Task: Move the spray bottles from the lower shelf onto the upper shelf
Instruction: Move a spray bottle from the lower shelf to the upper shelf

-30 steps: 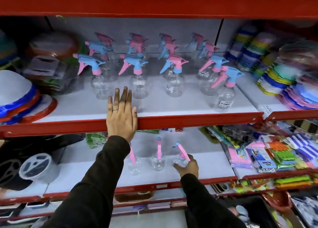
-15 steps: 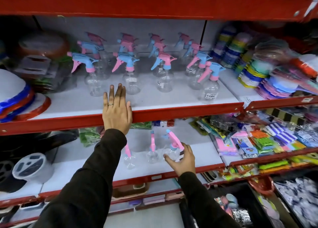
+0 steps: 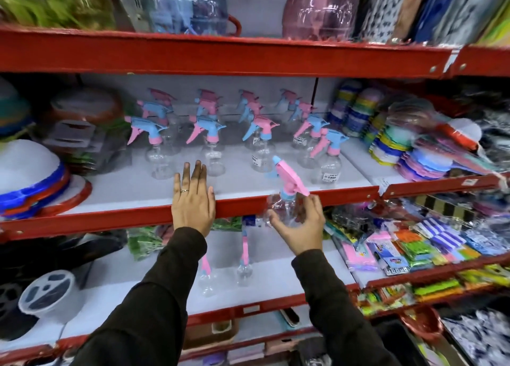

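Observation:
My right hand (image 3: 299,225) grips a clear spray bottle (image 3: 287,189) with a pink and blue trigger head, held tilted in front of the upper shelf's red front edge (image 3: 110,222). My left hand (image 3: 193,200) lies flat, fingers spread, on that same edge, a ring on one finger. Several matching spray bottles (image 3: 209,142) stand in rows on the upper shelf behind my hands. Two more spray bottles (image 3: 244,258) remain upright on the lower shelf (image 3: 289,277), one partly hidden by my left sleeve.
Stacked hats (image 3: 33,180) and dark trays crowd the upper shelf's left end. Bundles of coloured plates (image 3: 386,145) fill the right. Packets of small goods (image 3: 414,247) lie right of the lower shelf; a round lidded tub (image 3: 49,294) sits left. Large plastic jars (image 3: 320,7) stand overhead.
My right hand has lifted the spray bottle off the lower shelf up to the level of the upper shelf's edge. My left hand stayed on the edge. The view tilted upward.

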`<state>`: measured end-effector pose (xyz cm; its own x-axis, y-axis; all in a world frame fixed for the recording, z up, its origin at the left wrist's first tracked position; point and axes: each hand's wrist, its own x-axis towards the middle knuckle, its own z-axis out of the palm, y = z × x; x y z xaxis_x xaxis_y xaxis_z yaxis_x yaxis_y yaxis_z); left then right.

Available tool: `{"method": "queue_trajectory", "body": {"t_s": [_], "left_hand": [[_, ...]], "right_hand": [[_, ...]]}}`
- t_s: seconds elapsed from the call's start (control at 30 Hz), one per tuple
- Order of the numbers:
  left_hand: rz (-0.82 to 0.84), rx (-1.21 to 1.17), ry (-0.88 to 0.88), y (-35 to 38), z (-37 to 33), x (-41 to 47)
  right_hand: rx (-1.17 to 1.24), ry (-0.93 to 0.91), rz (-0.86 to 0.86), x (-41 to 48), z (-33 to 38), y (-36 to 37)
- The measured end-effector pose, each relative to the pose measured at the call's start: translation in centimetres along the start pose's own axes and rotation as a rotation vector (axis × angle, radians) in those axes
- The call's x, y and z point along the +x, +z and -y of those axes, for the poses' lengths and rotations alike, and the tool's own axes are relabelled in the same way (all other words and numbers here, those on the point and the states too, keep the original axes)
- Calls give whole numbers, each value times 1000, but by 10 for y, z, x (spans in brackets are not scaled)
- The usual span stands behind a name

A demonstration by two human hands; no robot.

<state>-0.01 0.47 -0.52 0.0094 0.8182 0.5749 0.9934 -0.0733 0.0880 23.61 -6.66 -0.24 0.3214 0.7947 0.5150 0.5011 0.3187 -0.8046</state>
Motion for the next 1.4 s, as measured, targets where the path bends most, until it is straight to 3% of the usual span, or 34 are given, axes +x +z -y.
{"method": "queue_trajectory", "body": {"t_s": [0.37, 0.77, 1.4], "left_hand": [[-8, 7, 12, 3, 2, 2], [2, 11, 2, 4, 3, 2], [-3, 21, -6, 1, 1, 1]], "right_hand": [[-65, 32, -8, 82, 20, 22], [-184, 116, 53, 85, 9, 34], [-96, 124, 71, 87, 6, 32]]}}
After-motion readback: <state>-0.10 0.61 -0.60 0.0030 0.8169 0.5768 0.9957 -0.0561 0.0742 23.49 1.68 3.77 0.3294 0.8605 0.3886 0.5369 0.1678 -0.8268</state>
